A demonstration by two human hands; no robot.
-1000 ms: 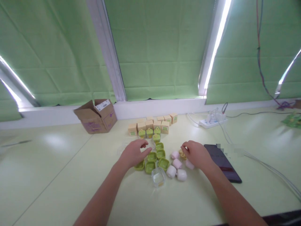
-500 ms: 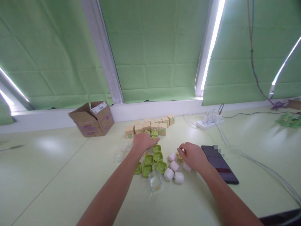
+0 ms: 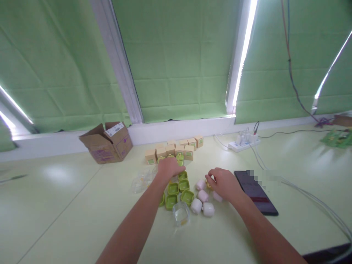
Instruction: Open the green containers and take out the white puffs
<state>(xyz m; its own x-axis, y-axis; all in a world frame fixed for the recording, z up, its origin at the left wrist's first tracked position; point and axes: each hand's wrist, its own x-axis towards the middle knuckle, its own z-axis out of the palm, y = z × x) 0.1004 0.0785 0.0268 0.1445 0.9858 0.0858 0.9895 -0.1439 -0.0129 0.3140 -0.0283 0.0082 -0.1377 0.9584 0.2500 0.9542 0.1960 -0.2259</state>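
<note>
An open cardboard box (image 3: 106,143) lies on its side at the rear left of the tabletop (image 3: 63,205). A white power strip (image 3: 243,143) with cables sits rear right. A dark phone (image 3: 255,191) lies flat. Green blinds (image 3: 178,58) cover the windows.

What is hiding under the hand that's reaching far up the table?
The left hand covers small green cases with yellow loops in front of the tan boxes. Only their edges peek out; whether fingers grip one is hidden.
</note>
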